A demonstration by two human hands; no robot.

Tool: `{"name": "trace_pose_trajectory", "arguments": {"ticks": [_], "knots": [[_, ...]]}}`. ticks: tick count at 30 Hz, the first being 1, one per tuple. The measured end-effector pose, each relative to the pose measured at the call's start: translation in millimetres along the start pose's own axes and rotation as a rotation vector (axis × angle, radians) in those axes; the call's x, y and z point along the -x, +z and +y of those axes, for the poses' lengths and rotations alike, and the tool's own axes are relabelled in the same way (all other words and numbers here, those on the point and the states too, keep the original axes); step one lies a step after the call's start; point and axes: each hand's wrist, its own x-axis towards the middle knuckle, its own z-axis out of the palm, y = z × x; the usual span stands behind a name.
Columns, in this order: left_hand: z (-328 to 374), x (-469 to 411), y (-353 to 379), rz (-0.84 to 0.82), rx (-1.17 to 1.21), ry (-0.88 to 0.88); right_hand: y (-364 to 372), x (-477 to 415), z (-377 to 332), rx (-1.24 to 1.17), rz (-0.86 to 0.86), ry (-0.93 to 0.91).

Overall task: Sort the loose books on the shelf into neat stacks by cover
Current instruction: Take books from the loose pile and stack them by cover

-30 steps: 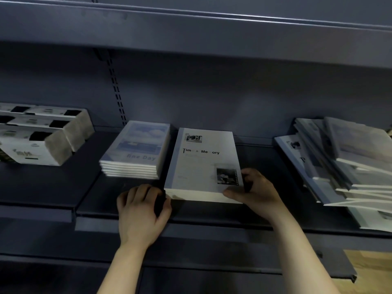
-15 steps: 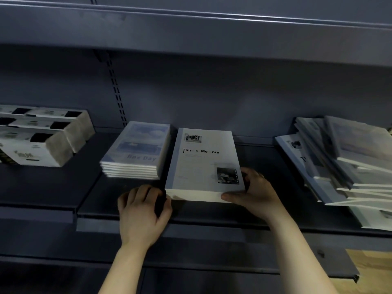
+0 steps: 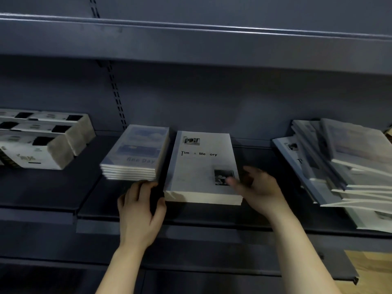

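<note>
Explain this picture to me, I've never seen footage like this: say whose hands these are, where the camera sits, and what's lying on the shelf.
No machine here: a person wears a camera on the head, looking down at their own bare hands. The left hand rests on the dark shelf at the near left corner of the Time & Memory stack. The right hand is blurred beside that stack's right edge, fingers loose, gripping nothing. Left of it sits a neat One Day stack. Far left are white boxes. To the right lies an unsorted, slanting pile of books, still to be sorted.
</note>
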Motion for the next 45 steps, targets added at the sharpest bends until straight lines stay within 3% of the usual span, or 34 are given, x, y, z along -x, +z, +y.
{"name": "trace_pose_trajectory", "arguments": {"ticks": [8, 15, 24, 32, 40, 45], "knots": [[59, -5, 10, 0.022, -0.026, 0.137, -80, -2, 12, -0.079, 0.462, -0.246], [136, -2, 46, -0.006, -0.002, 0.224, -170, -9, 82, 0.058, 0.649, -0.107], [226, 22, 108, -0.125, -0.060, 0.259, -244, -20, 181, 0.224, 0.483, 0.090], [263, 39, 141, -0.163, -0.121, 0.218, -253, -26, 196, 0.277, 0.344, 0.131], [262, 42, 157, -0.192, -0.160, 0.158, -263, -25, 200, 0.196, 0.203, 0.111], [260, 44, 161, -0.205, -0.188, 0.128, -267, -26, 207, -0.025, 0.138, 0.079]]}}
